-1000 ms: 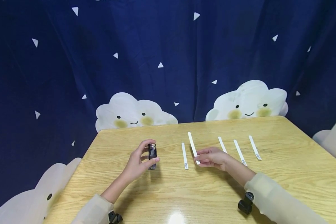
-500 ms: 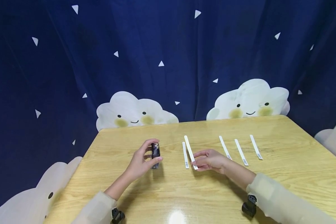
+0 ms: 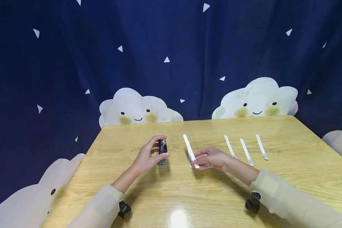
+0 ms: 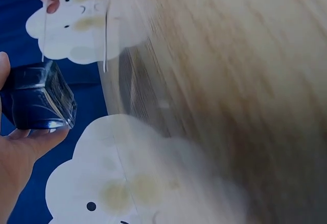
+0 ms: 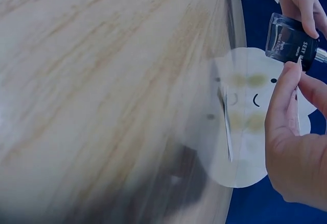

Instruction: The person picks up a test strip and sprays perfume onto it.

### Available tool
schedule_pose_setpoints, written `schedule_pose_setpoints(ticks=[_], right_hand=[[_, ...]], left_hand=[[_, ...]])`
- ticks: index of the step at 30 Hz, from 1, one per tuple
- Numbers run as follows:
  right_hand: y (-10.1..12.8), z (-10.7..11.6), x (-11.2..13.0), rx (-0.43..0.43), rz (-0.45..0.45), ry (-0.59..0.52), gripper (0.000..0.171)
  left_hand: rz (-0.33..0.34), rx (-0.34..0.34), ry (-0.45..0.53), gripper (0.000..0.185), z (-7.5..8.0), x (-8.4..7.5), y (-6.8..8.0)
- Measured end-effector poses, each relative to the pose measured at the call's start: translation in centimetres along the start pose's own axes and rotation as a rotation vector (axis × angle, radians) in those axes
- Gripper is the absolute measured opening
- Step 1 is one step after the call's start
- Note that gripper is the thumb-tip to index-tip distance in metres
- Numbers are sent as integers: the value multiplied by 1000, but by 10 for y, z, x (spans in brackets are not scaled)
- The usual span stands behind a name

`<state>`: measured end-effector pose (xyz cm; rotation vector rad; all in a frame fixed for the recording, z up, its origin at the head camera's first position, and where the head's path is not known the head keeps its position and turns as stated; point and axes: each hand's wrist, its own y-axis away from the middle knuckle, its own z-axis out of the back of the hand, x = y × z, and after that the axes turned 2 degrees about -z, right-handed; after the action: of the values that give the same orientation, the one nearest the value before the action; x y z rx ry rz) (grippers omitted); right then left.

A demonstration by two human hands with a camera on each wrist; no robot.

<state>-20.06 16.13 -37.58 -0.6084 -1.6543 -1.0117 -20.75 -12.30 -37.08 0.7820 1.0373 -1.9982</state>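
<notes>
A dark blue curtain (image 3: 171, 47) printed with white triangles and smiling white clouds fills the upper half of the head view. Below it, a light wooden bench (image 3: 205, 196) spreads across the lower half of the frame.

Two arms in pale sleeves reach in from the bottom edge. The left hand (image 3: 148, 155), left of centre, has its grip closed around a small dark glass bottle (image 3: 162, 151), thumb on one side and fingers curled over the top and far side. The bottle stands upright just left of the middle of the frame; whether its base touches the bench cannot be told. In the left wrist view the bottle (image 4: 37, 96) appears at the left edge as a square, dark blue block resting against the thumb. In the right wrist view it (image 5: 292, 41) shows at the upper right, with white lettering and a metal neck.

The right hand (image 3: 212, 157), just right of centre, pinches the near end of a white paper strip (image 3: 190, 150) between thumb and fingertips. The strip slants up and away toward the curtain, its far end lifted, near the bottle.

Three more white strips (image 3: 246, 151) lie flat on the bench in a row, right of the right hand, apart from each other.
</notes>
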Motion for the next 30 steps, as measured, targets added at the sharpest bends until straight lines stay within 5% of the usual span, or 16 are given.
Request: schedule_pose_setpoints(ticks=[17,30], right_hand=[[1,0,7,-122,-2,98,46],[5,-9,13,-146,0,178,41]], left_hand=[[-106,32,-124,55,-10,11,-21],[-133,11,-153,53,-15,13,-20]])
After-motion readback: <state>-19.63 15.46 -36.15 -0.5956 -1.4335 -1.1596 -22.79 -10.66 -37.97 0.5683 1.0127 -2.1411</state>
